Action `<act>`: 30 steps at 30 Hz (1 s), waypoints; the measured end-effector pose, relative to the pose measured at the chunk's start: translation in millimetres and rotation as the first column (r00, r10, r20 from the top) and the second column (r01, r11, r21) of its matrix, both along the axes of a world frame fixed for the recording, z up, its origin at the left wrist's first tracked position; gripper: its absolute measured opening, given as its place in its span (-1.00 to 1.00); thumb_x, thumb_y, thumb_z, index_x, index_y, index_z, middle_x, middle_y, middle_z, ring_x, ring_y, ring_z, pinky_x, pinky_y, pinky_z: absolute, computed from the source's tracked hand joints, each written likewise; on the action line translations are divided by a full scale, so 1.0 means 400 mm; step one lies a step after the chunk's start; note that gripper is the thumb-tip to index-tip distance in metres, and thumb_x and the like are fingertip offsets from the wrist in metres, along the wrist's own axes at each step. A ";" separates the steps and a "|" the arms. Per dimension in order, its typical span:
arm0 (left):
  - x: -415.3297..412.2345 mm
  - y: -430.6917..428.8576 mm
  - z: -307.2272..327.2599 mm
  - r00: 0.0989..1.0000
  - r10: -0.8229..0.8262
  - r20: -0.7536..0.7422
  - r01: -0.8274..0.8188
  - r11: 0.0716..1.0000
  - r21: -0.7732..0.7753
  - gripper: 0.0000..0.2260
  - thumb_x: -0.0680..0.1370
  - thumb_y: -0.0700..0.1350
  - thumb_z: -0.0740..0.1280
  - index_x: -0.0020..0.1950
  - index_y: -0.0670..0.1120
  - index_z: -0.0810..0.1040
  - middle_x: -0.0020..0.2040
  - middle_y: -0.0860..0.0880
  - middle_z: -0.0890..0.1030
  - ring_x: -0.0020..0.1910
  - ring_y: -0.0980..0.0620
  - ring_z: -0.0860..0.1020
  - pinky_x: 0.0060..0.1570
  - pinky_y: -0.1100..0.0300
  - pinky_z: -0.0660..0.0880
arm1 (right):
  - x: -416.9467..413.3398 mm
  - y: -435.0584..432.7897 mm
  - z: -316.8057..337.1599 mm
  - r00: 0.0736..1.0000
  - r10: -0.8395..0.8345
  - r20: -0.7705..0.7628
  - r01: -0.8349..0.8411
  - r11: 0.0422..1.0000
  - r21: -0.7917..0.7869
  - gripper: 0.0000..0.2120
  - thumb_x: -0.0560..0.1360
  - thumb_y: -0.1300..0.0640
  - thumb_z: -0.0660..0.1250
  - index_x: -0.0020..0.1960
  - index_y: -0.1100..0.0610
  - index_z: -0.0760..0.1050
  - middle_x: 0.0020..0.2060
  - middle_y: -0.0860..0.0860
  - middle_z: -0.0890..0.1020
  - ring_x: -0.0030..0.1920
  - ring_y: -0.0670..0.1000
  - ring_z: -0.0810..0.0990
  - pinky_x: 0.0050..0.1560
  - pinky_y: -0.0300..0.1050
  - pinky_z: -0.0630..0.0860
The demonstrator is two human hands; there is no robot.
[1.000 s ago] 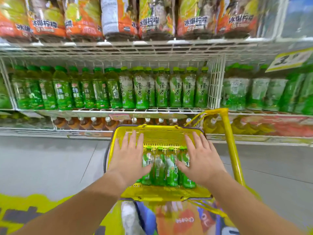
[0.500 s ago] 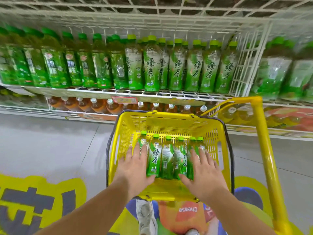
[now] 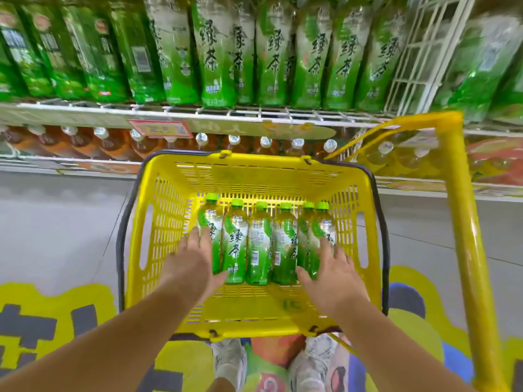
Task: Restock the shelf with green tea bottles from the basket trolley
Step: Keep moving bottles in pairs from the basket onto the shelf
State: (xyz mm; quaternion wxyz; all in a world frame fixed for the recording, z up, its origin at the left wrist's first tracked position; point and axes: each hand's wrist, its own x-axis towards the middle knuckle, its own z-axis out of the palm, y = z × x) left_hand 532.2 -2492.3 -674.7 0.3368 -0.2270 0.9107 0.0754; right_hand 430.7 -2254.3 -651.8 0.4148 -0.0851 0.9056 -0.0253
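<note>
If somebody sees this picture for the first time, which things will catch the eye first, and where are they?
First the bright yellow basket in the centre, with six green tea bottles lying side by side on its floor. The left hand and right hand rest with straight fingers on the two ends of that row. Above, a wall of stocked bottles fills the wire shelf.
</note>
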 end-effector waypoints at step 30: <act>-0.039 -0.047 -0.144 0.672 0.740 -0.030 -0.699 0.648 0.304 -0.77 0.41 0.01 0.53 -0.16 -0.04 0.51 -0.29 0.02 0.62 -0.32 0.04 0.62 -0.37 0.16 0.52 | -0.056 0.010 -0.178 0.795 -0.598 0.100 0.606 0.777 -0.172 -0.42 0.46 0.03 0.48 0.33 0.14 0.25 -0.16 0.03 0.52 -0.28 0.05 0.59 -0.44 -0.15 0.37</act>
